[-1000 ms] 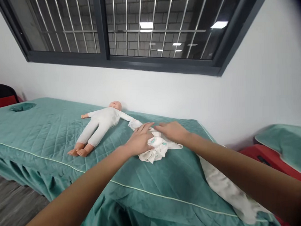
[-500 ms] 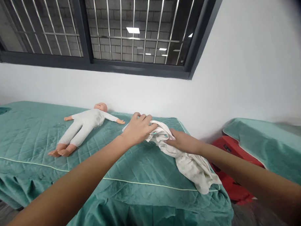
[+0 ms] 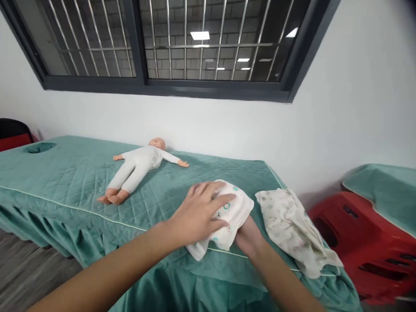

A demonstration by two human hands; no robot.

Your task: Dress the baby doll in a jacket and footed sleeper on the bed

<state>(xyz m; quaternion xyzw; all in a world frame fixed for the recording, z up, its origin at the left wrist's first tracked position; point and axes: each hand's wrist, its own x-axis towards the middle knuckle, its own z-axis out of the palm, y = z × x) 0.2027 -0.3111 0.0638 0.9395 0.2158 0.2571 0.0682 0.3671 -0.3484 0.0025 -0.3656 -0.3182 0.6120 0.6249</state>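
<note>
A baby doll [image 3: 136, 166] in a white bodysuit lies on its back on the teal quilted bed cover [image 3: 68, 174]. Nearer to me, a small white patterned garment [image 3: 235, 209] is sandwiched between my hands. My left hand [image 3: 199, 213] lies flat on top of it with fingers spread. My right hand [image 3: 246, 234] reaches under it from the front; its fingers are hidden by the cloth. A second white patterned cloth [image 3: 292, 223] lies apart to the right, draped over the bed's corner.
The bed stands against a white wall under a barred window [image 3: 163, 39]. A red stool [image 3: 364, 246] sits on the floor at the right, beside another teal-covered bed [image 3: 390, 190]. A face hole [image 3: 39, 147] marks the bed's far left end.
The small garment has been drawn apart from the larger cloth and toward the bed's front edge. My left hand now rests on top of it, and my right hand has gone underneath.
</note>
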